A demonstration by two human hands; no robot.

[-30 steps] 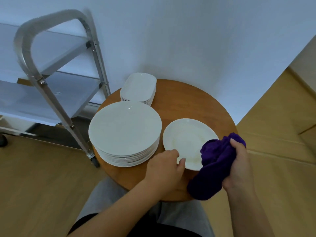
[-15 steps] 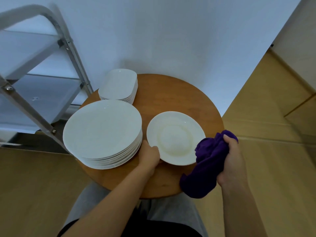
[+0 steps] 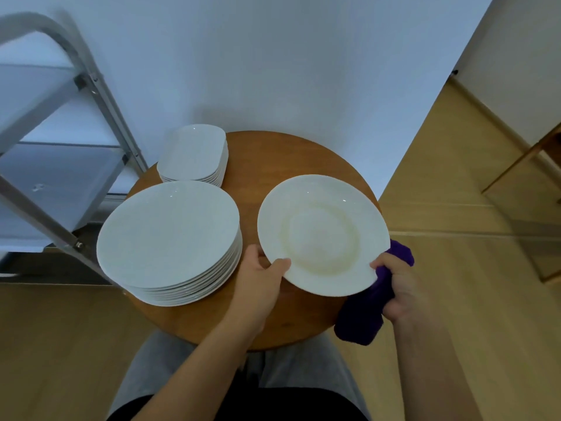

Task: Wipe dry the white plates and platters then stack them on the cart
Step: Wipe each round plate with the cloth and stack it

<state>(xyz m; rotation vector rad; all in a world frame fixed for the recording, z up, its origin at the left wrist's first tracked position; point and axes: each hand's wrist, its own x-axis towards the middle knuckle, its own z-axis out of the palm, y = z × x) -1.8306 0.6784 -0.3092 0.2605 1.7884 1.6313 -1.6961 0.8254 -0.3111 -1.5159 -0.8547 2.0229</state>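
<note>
Left hand (image 3: pixel 261 276) is pinching the near-left rim of one white plate (image 3: pixel 323 233), thumb on top, holding it tilted above the right side of the round desk (image 3: pixel 291 159). Right hand (image 3: pixel 394 287) is gripping a purple cloth (image 3: pixel 368 311), fingers curled round it, thumb touching the plate's near-right rim. Stack of large plates (image 3: pixel 168 235) is sitting near-left on the desk; stack of platters (image 3: pixel 194 153) is sitting behind it, far-left. Cart (image 3: pixel 60 183) is standing left of the desk; visible shelves are carrying no dishes. Judgement: task barely begun, wiping of this plate just starting, both stacks remaining.
</note>
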